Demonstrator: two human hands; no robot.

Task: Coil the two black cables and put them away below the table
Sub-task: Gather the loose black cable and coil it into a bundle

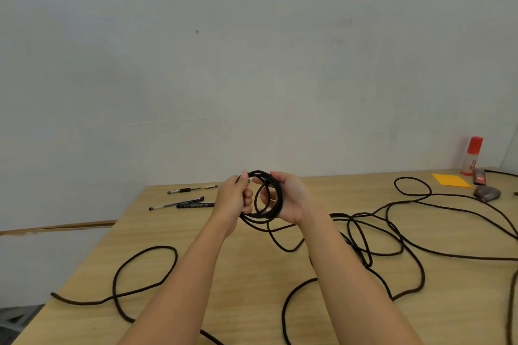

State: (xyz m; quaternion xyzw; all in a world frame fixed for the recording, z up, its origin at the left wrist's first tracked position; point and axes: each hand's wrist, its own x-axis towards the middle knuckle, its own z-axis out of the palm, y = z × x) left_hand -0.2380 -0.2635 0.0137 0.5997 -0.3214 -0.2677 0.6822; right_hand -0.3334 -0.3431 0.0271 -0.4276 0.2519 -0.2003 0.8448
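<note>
We are gripping the bendy black cable ring (pixel 262 216) by its sides with our left hand (pixel 234 196) and right hand (pixel 290 196); it is looking light and springy.

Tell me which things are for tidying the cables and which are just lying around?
For the job:
- black cable coil, held by the left hand and the right hand
- loose black cable on the table

Just lying about:
- pens
- black marker
- glue stick
- orange paper
</note>
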